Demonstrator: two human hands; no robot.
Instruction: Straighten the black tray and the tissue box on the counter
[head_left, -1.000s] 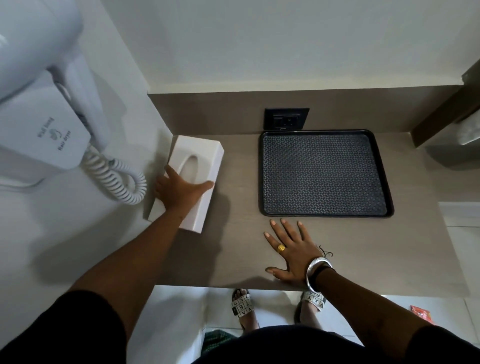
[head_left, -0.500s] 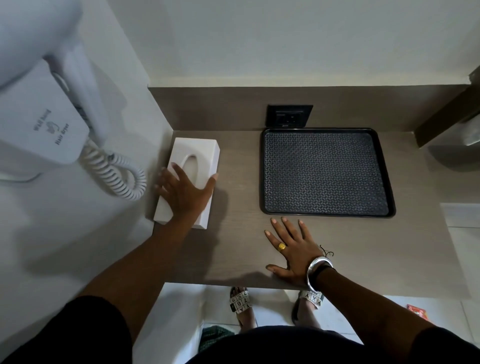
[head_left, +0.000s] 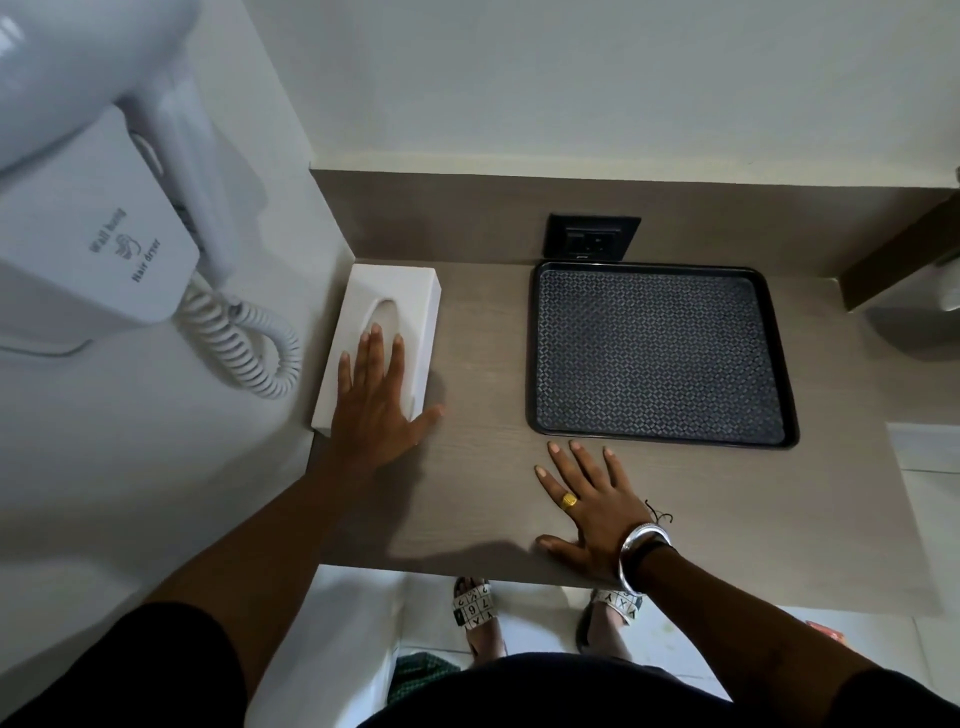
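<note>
The white tissue box (head_left: 395, 301) lies at the counter's back left corner, its long side along the left wall. My left hand (head_left: 376, 402) lies flat on the box's near end, fingers spread, thumb off its right side on the counter. The black tray (head_left: 660, 353) with a patterned mat sits square against the back wall, to the right of the box. My right hand (head_left: 592, 506) rests palm down on the counter just in front of the tray's near edge, fingers apart, touching nothing else.
A white wall-hung hair dryer (head_left: 93, 218) with a coiled cord (head_left: 244, 348) hangs on the left wall beside the box. A black power socket (head_left: 592, 238) sits behind the tray. The wooden counter (head_left: 701, 509) ends at a front edge above my sandalled feet.
The tissue box has turned from slanted to parallel with the left wall and slid back into the corner under my left hand. My right hand and the tray have stayed put.
</note>
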